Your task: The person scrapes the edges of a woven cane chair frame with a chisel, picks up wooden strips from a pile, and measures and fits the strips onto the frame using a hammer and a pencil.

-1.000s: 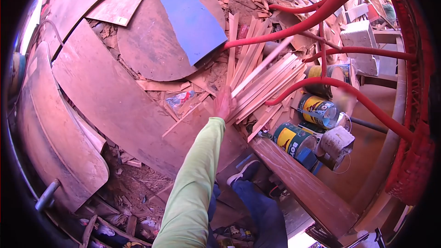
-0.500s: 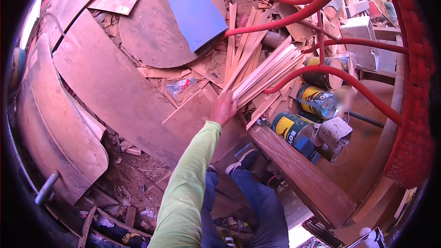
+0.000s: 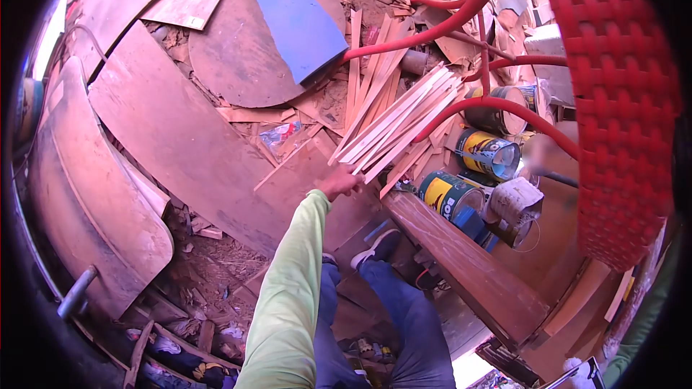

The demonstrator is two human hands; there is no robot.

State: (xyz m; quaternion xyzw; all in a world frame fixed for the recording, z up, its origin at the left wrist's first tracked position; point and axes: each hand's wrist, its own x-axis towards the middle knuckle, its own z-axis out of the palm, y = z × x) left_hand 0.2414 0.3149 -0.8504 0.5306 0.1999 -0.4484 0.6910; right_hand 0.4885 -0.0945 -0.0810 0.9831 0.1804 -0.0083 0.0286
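Note:
My left hand [image 3: 342, 182], in a lime-green sleeve, is at the near ends of a fanned bundle of thin wooden strips [image 3: 406, 121]. Its fingers are apart and appear loose of the strips, though the fingertips lie close to the ends. The strips rest on a pile of other wood offcuts, under and beside the tubes of a red metal chair frame [image 3: 497, 103]. The chair's red woven panel [image 3: 621, 115] fills the right side. My right hand is out of sight; only a green sleeve [image 3: 644, 328] shows at the lower right edge.
Paint cans [image 3: 487, 153] lie beside a brown wooden board [image 3: 465, 263]. A blue panel [image 3: 295, 21] lies on a round wooden sheet [image 3: 231, 57]. Large curved sheets [image 3: 97, 202] stand at the left. Wood scraps and dirt cover the ground around my shoes [image 3: 377, 248].
My left hand has drawn back towards me and loosened from the strips, which now lie fanned out. The red woven panel has swung left into view, and a green sleeve shows at lower right.

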